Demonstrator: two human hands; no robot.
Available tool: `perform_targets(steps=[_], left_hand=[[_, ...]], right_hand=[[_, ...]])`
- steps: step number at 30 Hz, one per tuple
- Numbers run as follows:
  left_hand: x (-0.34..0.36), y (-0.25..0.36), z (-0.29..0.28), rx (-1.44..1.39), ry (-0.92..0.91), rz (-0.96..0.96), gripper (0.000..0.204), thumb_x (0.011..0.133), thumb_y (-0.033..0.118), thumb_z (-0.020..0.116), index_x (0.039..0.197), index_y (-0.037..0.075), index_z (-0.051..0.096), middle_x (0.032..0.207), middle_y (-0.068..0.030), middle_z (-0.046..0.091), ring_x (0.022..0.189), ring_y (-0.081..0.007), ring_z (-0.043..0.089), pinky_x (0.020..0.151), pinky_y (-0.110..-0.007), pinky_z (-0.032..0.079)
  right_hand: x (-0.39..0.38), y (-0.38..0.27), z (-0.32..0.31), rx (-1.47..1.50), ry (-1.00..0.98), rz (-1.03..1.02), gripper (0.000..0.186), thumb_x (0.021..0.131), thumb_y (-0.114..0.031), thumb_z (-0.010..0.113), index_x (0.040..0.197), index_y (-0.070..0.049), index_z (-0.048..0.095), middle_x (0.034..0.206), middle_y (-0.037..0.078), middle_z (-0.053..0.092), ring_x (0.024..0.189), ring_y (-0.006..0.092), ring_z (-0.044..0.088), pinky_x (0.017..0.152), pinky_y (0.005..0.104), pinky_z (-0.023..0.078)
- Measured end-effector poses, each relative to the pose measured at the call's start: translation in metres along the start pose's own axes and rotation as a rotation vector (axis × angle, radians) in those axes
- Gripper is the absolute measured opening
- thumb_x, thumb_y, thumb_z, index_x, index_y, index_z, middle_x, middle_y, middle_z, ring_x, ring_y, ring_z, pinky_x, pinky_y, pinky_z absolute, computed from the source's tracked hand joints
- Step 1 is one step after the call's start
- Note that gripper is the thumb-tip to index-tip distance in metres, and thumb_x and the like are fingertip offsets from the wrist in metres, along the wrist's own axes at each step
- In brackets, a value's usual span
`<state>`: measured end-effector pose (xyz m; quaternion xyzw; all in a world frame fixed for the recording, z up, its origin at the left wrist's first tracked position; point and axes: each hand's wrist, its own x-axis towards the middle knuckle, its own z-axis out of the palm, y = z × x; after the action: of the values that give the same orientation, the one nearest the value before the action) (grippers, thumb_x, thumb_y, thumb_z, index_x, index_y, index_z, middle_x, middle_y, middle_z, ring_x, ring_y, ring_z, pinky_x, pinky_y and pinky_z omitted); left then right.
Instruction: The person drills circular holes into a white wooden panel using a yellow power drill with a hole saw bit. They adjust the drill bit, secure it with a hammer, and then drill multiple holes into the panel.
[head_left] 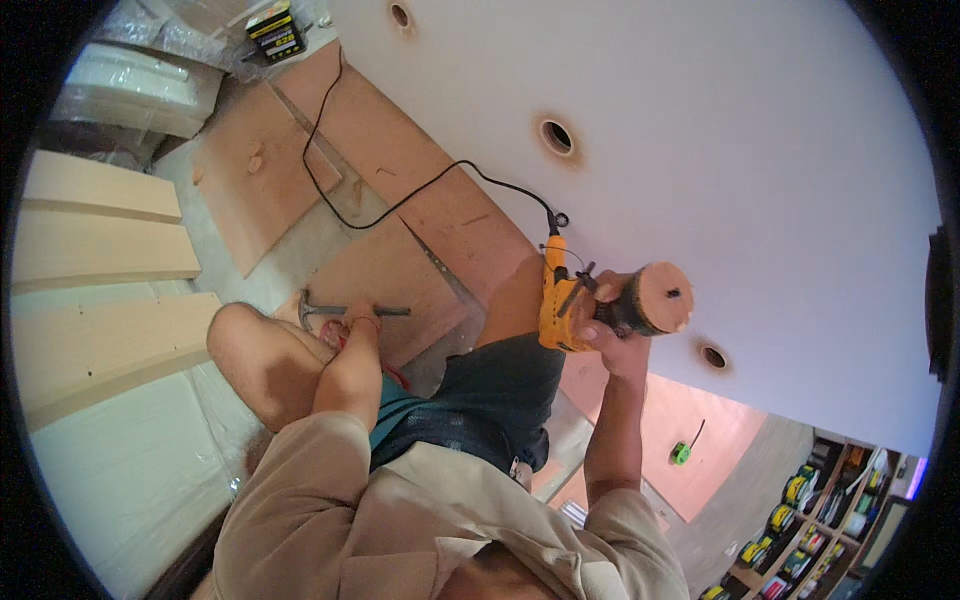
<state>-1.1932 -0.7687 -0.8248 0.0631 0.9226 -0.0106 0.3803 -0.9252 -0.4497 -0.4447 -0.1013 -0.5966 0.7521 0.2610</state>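
Note:
My left hand (pixel 362 320) is closed around the handle of a claw hammer (pixel 312 309), its head pointing left, above a thin board. On the right, my right hand (pixel 618 350) grips a yellow corded drill (pixel 562 308) near its chuck. A dark hole saw (pixel 632 308) is fitted to the drill, and a round wooden plug (pixel 666 296) sits in its mouth, facing up and to the right. Beyond the drill stretches a large white panel (pixel 700 170) with several round holes, brown around their rims. The drill's black cord (pixel 400 208) curves away to the far left.
Thin brown boards (pixel 255 190) lie on the floor, with a loose wood disc (pixel 255 163) on one. Pale planks (pixel 110 245) are stacked at left. A black-and-yellow box (pixel 275 32) stands far left. A green tape measure (pixel 681 453) and a shelf (pixel 800 530) of supplies are at right.

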Motion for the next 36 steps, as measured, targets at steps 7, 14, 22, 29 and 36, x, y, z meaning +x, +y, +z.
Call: perform_targets(steps=[7,14,22,29,36], left_hand=[[-0.055,0.044,-0.181,-2.175,-0.065,0.176,0.025,0.101,0.039,0.058,0.107,0.015,0.060,0.095,-0.0045,0.056,0.080,-0.0171,0.053,0.068,-0.031,0.042],[-0.241,0.073,-0.345,-1.765,0.274,0.946,0.031,0.108,0.043,0.051,0.108,0.013,0.056,0.073,0.0013,0.048,0.057,-0.0068,0.044,0.049,-0.022,0.036],[-0.378,0.096,-0.440,-0.754,0.312,1.284,0.041,0.109,0.041,0.051,0.126,0.004,0.061,0.077,0.0012,0.053,0.063,-0.0084,0.045,0.056,-0.024,0.038],[-0.396,0.114,-0.366,-0.033,0.217,1.406,0.028,0.103,0.027,0.061,0.115,0.003,0.068,0.081,-0.0128,0.062,0.069,-0.0260,0.064,0.063,-0.037,0.049],[-0.406,0.114,-0.382,-0.085,0.600,1.577,0.025,0.097,0.019,0.067,0.112,0.000,0.067,0.083,-0.0153,0.064,0.073,-0.0307,0.068,0.067,-0.038,0.053]], right_hand=[[0.007,0.012,-0.005,-0.106,-0.052,0.078,0.043,0.075,-0.017,0.092,0.106,-0.006,0.064,0.089,0.002,0.066,0.082,0.0132,0.063,0.073,0.0299,0.053],[0.012,0.020,-0.005,-0.332,-0.088,0.111,0.038,0.073,-0.019,0.090,0.103,-0.007,0.068,0.095,0.002,0.070,0.087,0.0150,0.066,0.079,0.0325,0.055],[0.008,0.022,0.000,-0.327,-0.095,0.054,0.045,0.072,-0.008,0.088,0.110,-0.007,0.064,0.099,0.001,0.066,0.091,0.0144,0.062,0.082,0.0320,0.052],[0.005,0.005,0.001,-0.301,-0.185,0.132,0.065,0.070,-0.004,0.086,0.129,-0.004,0.059,0.111,0.005,0.070,0.102,0.0167,0.066,0.092,0.0353,0.055],[-0.003,0.001,0.011,-0.229,-0.176,0.190,0.065,0.069,-0.004,0.087,0.128,-0.003,0.059,0.109,0.004,0.071,0.100,0.0159,0.068,0.090,0.0345,0.056]])
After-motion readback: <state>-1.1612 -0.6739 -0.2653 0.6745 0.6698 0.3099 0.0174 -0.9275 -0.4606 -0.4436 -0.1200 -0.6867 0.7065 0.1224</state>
